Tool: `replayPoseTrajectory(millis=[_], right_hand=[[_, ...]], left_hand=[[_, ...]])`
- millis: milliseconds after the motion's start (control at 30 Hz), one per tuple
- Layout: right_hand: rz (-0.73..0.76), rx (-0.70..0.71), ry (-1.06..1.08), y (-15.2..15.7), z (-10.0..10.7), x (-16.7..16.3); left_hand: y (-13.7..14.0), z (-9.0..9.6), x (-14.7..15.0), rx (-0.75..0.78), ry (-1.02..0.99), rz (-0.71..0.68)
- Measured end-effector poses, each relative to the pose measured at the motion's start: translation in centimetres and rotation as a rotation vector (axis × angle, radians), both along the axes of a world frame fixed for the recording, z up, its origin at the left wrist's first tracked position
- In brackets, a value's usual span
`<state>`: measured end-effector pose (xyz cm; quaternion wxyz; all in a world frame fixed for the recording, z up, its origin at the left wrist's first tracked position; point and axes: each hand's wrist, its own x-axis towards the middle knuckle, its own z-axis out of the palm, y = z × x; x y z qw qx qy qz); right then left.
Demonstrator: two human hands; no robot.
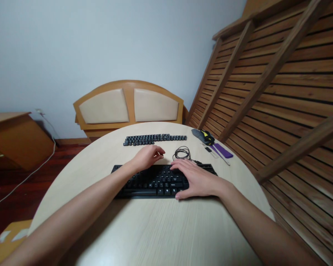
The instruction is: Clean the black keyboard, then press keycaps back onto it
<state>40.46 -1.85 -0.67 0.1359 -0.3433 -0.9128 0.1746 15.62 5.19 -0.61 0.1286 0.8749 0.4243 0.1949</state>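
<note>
A black keyboard (166,184) lies on the round pale table, its long front edge towards me. My left hand (147,158) hovers over its back edge, fingers loosely bent and a gap showing between thumb and fingertips; I see nothing in them. Across the keyboard's right part, my right hand (195,179) spans from back to front, thumb at the front edge and fingers near the back, gripping it. Part of the key area is covered by my hands. Behind the keyboard, loose black keycaps (147,139) are laid out in rows.
A coiled black cable (182,152) lies behind my right hand. Towards the table's right edge are a grey, black and yellow item (207,136), a purple strip (224,150) and a thin metal rod (223,158). A wooden slatted frame (280,92) leans on the right.
</note>
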Motion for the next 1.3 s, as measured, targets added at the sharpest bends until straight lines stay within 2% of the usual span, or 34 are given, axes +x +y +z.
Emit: replayPoseTrajectory(millis=[100,200,433,533,700,1100,1300], right_hand=[[0.038,0.019,0.002,-0.2,-0.7,-1.2],[0.039,0.021,-0.002,-0.4,-1.3,-1.8],[0.064,-0.007,0.015,-0.6,-1.9,-2.2],[0.061,-0.013,0.006,-0.6,-1.9,-2.2],[0.063,-0.008,0.0,-0.6,-1.9,-2.1],[0.058,0.036,-0.037,-0.8,-2.0,-2.2],[0.056,0.047,-0.03,-0.9,-2.0,-2.3]], left_hand=[[-2.9,-0.7,-0.8,-0.193,-0.174,-0.077],[-4.9,-1.7,-1.5,-0.266,-0.241,-0.105],[-5.5,-2.6,-2.4,-0.396,-0.339,-0.009],[-5.6,-2.5,-2.3,-0.429,-0.345,-0.014],[-6.1,-2.2,-2.3,-0.35,-0.274,-0.042],[-7.5,-1.1,-1.7,-0.125,-0.082,0.004],[-6.9,-1.9,-2.1,-0.037,-0.033,-0.09]])
